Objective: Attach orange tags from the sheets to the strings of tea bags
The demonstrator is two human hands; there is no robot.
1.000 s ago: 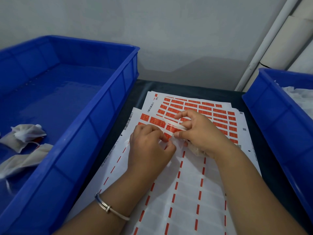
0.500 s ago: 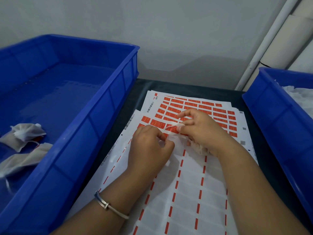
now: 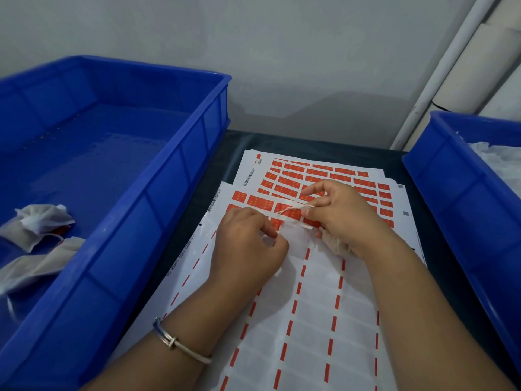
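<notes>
Sheets of orange tags (image 3: pixel 287 176) lie stacked on the dark table between two bins; the top sheet (image 3: pixel 310 320) is mostly peeled, with only its top rows orange. My right hand (image 3: pixel 338 218) pinches a thin white string (image 3: pixel 290 208) over those rows and holds a crumpled tea bag (image 3: pixel 334 244) under its palm. My left hand (image 3: pixel 248 246) sits just left of it, thumb and forefinger pinching a tag (image 3: pixel 293 222) lifted from the sheet. A metal bangle circles my left wrist.
A large blue bin (image 3: pixel 158 198) on the left holds a few tagged tea bags (image 3: pixel 39 227) in its near left part. A second blue bin (image 3: pixel 462 204) on the right holds white tea bags (image 3: pixel 501 162). A white pipe runs up the wall at back right.
My right hand has risen slightly and drawn the string out to the left. The left hand's fingers have lifted a tag's edge from the sheet.
</notes>
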